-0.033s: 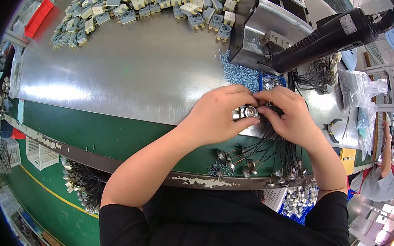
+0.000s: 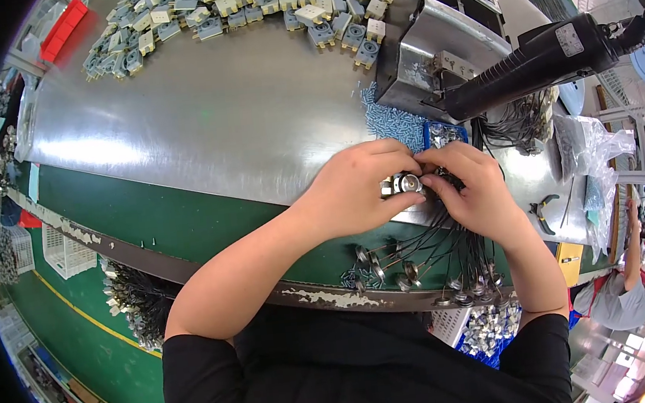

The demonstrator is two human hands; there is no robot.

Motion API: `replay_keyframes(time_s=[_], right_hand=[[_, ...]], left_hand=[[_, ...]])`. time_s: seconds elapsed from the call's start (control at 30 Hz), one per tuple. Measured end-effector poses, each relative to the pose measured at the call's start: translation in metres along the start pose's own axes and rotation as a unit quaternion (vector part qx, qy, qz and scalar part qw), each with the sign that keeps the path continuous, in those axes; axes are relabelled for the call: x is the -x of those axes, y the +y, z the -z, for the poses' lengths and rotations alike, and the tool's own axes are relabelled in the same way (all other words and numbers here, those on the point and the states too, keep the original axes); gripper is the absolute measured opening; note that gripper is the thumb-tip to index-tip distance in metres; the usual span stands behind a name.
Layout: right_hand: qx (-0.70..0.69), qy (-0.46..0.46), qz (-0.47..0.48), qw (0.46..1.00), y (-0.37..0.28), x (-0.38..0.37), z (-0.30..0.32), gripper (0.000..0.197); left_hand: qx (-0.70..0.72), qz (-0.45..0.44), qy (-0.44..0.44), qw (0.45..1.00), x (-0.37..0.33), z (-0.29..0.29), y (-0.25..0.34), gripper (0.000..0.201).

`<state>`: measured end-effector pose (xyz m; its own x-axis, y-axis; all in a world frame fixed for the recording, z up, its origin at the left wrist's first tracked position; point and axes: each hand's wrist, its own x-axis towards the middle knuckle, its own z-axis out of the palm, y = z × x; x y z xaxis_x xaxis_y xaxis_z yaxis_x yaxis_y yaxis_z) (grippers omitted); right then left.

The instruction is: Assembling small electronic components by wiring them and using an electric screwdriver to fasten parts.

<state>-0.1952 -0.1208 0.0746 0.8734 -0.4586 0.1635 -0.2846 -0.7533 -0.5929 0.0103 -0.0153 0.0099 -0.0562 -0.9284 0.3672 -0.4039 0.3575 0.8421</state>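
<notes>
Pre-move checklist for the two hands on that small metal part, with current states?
1. Left hand gripping the round metal part: ok.
2. Right hand on the part's other side, fingers touching it: ok.
3. Black wires free of tangles under the right hand: cannot tell, bunched and partly hidden.
4. Finished wired parts lying on the green bench edge, apart from the hands: ok.
5. Black power screwdriver hanging above, not touching the hands: ok.

Grey-cream sockets [image 2: 242, 7] heaped far on steel table [image 2: 199, 128]; black power screwdriver [image 2: 534, 64] right
</notes>
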Motion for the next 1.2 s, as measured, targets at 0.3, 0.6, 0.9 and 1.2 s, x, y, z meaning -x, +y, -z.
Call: replay_keyframes(time_s=[0.3,0.6,0.9,1.2], right_hand=[[-0.006,-0.002,-0.006,1.000,0.0002,-0.0009,-0.0006,0.031],[-0.009,-0.004,0.001,1.000,0.0009,-0.0012,0.0007,0.030],[-0.004,0.003,0.007,1.000,0.0003,-0.0022,0.0006,0.031],[-0.004,0.003,-0.006,1.000,0.0000,0.0003,0.0000,0.034]], left_hand=[[0.013,0.005,0.002,1.000,0.0008,-0.0016,-0.0026,0.032],[0.017,0.002,0.000,1.000,-0.0005,-0.0018,-0.0032,0.031],[0.006,0.000,0.003,1.000,-0.0008,-0.0011,-0.0020,0.032],[-0.003,-0.004,0.005,1.000,0.0017,-0.0023,-0.0006,0.033]])
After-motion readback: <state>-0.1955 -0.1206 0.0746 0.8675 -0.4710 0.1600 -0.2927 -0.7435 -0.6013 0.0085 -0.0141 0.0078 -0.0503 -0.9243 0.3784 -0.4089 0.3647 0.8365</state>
